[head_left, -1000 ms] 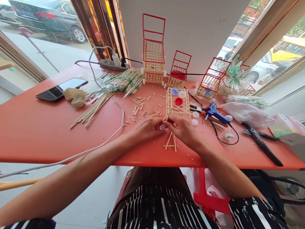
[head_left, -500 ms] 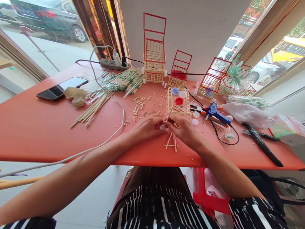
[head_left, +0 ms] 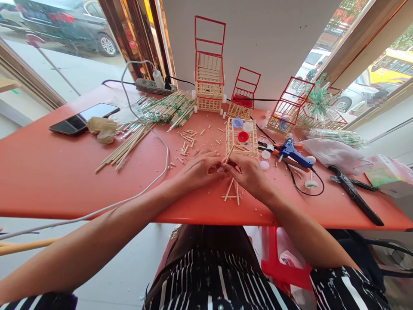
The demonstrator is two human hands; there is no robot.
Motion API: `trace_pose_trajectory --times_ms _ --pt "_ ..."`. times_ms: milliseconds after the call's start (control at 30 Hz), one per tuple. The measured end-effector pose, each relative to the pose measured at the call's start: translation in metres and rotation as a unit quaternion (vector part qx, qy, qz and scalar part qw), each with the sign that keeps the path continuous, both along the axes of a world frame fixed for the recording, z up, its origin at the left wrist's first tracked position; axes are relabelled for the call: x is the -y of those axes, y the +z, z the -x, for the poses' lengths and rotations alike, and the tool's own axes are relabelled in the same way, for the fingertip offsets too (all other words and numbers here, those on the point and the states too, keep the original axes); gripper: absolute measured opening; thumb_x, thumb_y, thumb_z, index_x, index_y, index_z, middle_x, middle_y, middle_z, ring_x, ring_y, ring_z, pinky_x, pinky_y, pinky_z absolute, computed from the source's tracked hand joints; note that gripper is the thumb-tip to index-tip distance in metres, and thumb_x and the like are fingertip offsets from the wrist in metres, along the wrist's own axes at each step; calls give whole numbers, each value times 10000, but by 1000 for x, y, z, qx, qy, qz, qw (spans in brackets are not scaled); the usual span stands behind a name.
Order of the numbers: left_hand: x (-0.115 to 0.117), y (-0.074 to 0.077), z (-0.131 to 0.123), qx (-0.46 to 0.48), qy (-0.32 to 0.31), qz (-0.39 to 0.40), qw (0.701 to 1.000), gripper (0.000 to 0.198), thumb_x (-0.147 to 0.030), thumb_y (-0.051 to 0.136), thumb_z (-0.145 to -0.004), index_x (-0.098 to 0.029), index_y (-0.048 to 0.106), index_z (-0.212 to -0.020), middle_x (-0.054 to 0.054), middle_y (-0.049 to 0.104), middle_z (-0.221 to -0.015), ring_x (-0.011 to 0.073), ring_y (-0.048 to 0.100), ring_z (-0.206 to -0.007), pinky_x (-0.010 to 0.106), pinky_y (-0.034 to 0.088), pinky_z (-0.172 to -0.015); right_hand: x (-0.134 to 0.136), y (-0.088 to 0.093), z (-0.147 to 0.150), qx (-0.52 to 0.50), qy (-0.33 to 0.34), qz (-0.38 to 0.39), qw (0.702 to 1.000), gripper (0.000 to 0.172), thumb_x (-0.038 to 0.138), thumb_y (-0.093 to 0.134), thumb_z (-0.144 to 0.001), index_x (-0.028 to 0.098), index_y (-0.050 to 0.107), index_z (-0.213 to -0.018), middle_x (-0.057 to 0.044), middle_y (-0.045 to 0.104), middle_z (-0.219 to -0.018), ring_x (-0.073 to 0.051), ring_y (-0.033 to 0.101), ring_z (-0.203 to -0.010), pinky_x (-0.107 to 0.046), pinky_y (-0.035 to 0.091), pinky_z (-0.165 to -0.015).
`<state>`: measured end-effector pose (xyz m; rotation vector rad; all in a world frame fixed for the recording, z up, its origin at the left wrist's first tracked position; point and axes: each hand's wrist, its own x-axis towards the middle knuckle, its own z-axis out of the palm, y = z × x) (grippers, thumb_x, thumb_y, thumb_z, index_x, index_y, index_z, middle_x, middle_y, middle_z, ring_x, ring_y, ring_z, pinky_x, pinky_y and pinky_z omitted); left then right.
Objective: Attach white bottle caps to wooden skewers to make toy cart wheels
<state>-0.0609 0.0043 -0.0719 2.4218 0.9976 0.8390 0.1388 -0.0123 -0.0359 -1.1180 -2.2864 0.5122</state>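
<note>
Close together near the table's front edge, both hands are working on small parts. My right hand is closed, pinching a short wooden stick that points up and away. My left hand curls its thumb and fingers around a white plastic cap, which is now mostly hidden between the hands. Just below them, a few thin sticks lie crossed on the table. Beyond my right hand stands a small stick-built basket with a blue cap, a white cap and a red cap on top.
Several stick carts with red handles line the wall. A blue glue gun lies right, near black-handled cutters. Left are wooden stick bundles, a phone and a white cable. Stick offcuts litter the middle.
The white cap between my hands has turned or slid further behind my fingers, and my left thumb now reaches closer to my right hand. The stick stays in my right hand.
</note>
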Motion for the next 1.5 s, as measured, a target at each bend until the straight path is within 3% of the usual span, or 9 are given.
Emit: trace_pose_trajectory --times_ms 467,867,1233,1500 --pt "4 6 1 53 8 4 999 298 -447 603 -984 -182 698 -886 33 676 -874 211 595 -907 323 393 -873 0 0 0 -11 5 3 1000 152 234 573 -986 175 654 -872 -23 674 -791 -153 592 -716 -255 383 -687" --pt "6 11 0 31 18 15 999 339 -455 567 -1001 -178 686 -845 39 681 -860 216 598 -890 322 401 -858 1 0 -1 -7 -2 6 1000 147 217 556 -975 187 655 -871 -24 681 -791 -161 601 -718 -264 390 -690" --pt "4 12 0 9 24 -15 1000 561 -540 328 -1065 -174 614 -750 53 648 -803 202 556 -797 334 389 -805 1 0 0 -9 1 2 1000 206 255 575 -996 188 622 -808 -12 666 -744 -146 575 -674 -256 375 -667" --pt "4 13 0 14 34 -19 999 597 -526 265 -1077 -176 572 -703 52 630 -760 189 540 -750 340 396 -779 1 0 -1 -7 3 6 1000 246 308 561 -1015 193 609 -803 -24 685 -767 -155 595 -702 -261 385 -683"
